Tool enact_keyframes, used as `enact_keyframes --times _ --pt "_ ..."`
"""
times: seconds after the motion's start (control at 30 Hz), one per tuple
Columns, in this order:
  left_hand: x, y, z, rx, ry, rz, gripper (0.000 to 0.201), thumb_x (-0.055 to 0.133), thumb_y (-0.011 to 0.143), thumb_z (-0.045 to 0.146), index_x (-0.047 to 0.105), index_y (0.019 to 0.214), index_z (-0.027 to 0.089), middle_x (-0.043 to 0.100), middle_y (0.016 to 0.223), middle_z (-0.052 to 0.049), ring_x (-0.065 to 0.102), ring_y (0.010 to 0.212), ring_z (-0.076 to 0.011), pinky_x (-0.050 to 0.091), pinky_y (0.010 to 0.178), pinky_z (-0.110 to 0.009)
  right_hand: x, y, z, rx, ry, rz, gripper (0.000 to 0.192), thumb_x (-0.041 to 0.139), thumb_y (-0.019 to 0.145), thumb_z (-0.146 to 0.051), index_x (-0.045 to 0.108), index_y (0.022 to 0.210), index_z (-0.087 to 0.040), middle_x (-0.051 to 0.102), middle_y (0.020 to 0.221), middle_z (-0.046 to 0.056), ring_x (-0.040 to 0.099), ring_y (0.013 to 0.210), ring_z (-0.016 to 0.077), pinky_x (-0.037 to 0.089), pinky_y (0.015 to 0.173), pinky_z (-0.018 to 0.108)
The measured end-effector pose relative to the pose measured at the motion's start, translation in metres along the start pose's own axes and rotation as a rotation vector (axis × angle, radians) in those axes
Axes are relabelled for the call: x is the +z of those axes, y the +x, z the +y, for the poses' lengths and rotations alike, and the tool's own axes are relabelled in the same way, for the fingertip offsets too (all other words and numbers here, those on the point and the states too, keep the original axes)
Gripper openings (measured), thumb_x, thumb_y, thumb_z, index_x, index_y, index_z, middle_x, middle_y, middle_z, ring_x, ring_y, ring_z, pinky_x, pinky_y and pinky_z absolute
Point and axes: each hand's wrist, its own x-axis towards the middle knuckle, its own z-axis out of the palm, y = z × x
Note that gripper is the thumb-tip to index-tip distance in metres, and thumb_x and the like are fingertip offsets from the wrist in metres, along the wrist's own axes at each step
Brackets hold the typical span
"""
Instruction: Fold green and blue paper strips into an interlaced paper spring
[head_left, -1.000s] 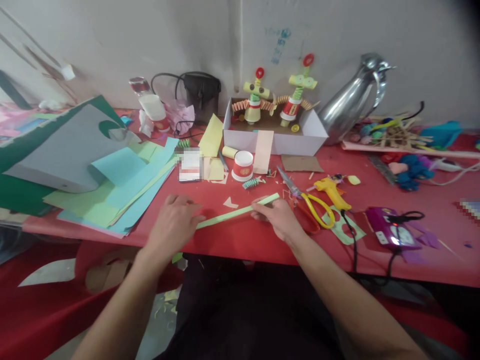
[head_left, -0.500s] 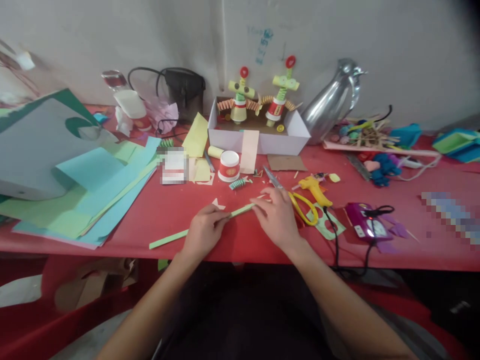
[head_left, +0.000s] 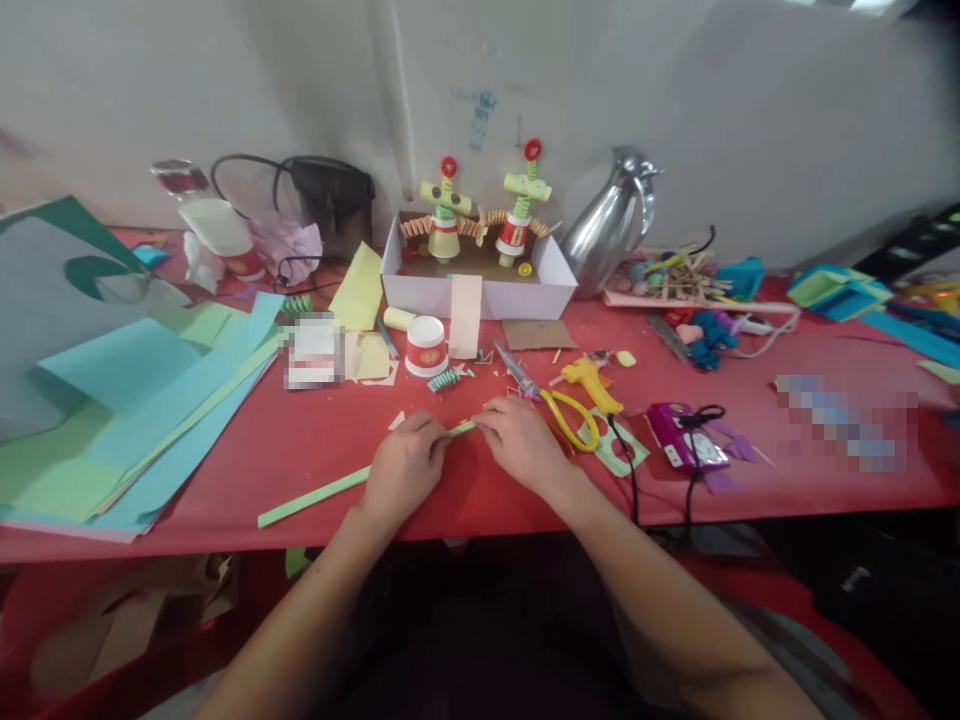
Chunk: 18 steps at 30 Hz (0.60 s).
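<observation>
A long light-green paper strip [head_left: 315, 496] lies on the red table [head_left: 750, 480] and runs up to both hands. My left hand [head_left: 403, 468] pinches it near its right end. My right hand [head_left: 521, 446] grips that same end, a short bit of strip showing between the two hands. The strip's free left part trails toward the table's front edge. Yellow-handled scissors [head_left: 559, 405] lie just right of my right hand.
Blue and green paper sheets [head_left: 150, 400] are stacked at left. A white box [head_left: 480, 290] holds two paper figures. A red-and-white paper cup [head_left: 426, 346], yellow glue gun [head_left: 589, 383], purple device [head_left: 679, 448] with cable and metal jug [head_left: 611, 220] stand around.
My hands have come closer together near the strip's right end, and the strip's free part now trails out to the left. The view has shifted to the right.
</observation>
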Motion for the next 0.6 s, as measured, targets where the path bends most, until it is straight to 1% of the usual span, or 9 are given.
enact_keyframes --times 0.1,0.2,0.23,0.3,0.37,0.4,0.47,0.53,0.6 --pt "0.005 0.0 -0.005 0.041 -0.049 0.008 0.022 0.05 0.093 0.019 0.072 0.093 0.019 0.065 0.088 -0.006 0.063 0.08 -0.0176 0.05 0.073 -0.028 -0.015 -0.008 0.022 0.079 -0.005 0.136 0.025 0.05 0.094 -0.014 0.072 0.105 -0.018 0.067 0.104 0.01 0.058 0.099 0.0221 0.046 0.089 0.034" --pt "0.007 -0.001 -0.008 0.054 -0.014 0.014 0.025 0.049 0.094 0.021 0.073 0.101 0.02 0.065 0.087 -0.006 0.063 0.079 -0.0177 0.049 0.071 -0.028 -0.029 -0.025 0.063 0.288 -0.192 0.268 0.025 0.053 0.09 -0.016 0.07 0.109 -0.013 0.065 0.107 0.016 0.056 0.103 0.0285 0.043 0.093 0.042" --pt "0.007 -0.001 -0.007 0.05 -0.004 0.016 0.026 0.05 0.094 0.021 0.074 0.102 0.019 0.065 0.087 -0.006 0.063 0.079 -0.0179 0.049 0.07 -0.028 -0.033 -0.031 0.078 0.361 -0.266 0.267 0.028 0.055 0.088 -0.016 0.068 0.112 -0.012 0.065 0.107 0.018 0.055 0.104 0.031 0.042 0.094 0.046" --pt "0.007 -0.001 -0.007 0.039 -0.006 0.019 0.025 0.05 0.094 0.021 0.074 0.101 0.019 0.066 0.09 -0.007 0.064 0.081 -0.018 0.049 0.07 -0.027 -0.038 -0.04 0.105 0.503 -0.35 0.191 0.033 0.056 0.086 -0.018 0.064 0.117 -0.009 0.064 0.106 0.021 0.056 0.105 0.0344 0.041 0.093 0.049" --pt "0.007 -0.001 -0.007 0.033 -0.023 0.021 0.025 0.051 0.094 0.022 0.075 0.101 0.02 0.067 0.09 -0.007 0.064 0.082 -0.0179 0.049 0.07 -0.027 -0.04 -0.043 0.123 0.591 -0.322 0.081 0.038 0.056 0.086 -0.02 0.059 0.122 -0.008 0.065 0.11 0.023 0.057 0.105 0.0341 0.042 0.091 0.046" --pt "0.007 -0.001 -0.007 0.031 -0.033 0.021 0.025 0.051 0.094 0.022 0.075 0.101 0.02 0.067 0.09 -0.006 0.065 0.082 -0.0177 0.049 0.07 -0.027 -0.041 -0.043 0.128 0.612 -0.299 0.046 0.039 0.056 0.086 -0.019 0.058 0.123 -0.007 0.065 0.111 0.022 0.058 0.105 0.0329 0.044 0.09 0.043" --pt "0.007 0.0 -0.008 0.023 -0.047 0.019 0.025 0.051 0.093 0.022 0.075 0.1 0.02 0.068 0.09 -0.006 0.065 0.081 -0.0175 0.049 0.07 -0.027 -0.043 -0.038 0.134 0.626 -0.268 0.031 0.04 0.056 0.085 -0.017 0.057 0.124 -0.008 0.065 0.113 0.021 0.061 0.103 0.03 0.045 0.087 0.037" --pt "0.007 0.0 -0.009 0.011 -0.056 0.014 0.024 0.052 0.093 0.022 0.075 0.1 0.021 0.068 0.09 -0.006 0.065 0.08 -0.0172 0.048 0.069 -0.026 -0.048 -0.032 0.135 0.65 -0.261 0.049 0.041 0.056 0.083 -0.016 0.056 0.123 -0.007 0.065 0.114 0.021 0.063 0.1 0.0285 0.046 0.085 0.035" --pt "0.007 0.0 -0.01 -0.002 -0.069 0.009 0.024 0.052 0.093 0.022 0.075 0.1 0.021 0.068 0.091 -0.005 0.065 0.078 -0.0165 0.048 0.068 -0.026 -0.054 -0.029 0.133 0.7 -0.205 0.118 0.044 0.058 0.08 -0.017 0.055 0.123 -0.007 0.066 0.114 0.021 0.064 0.1 0.0292 0.048 0.085 0.036"
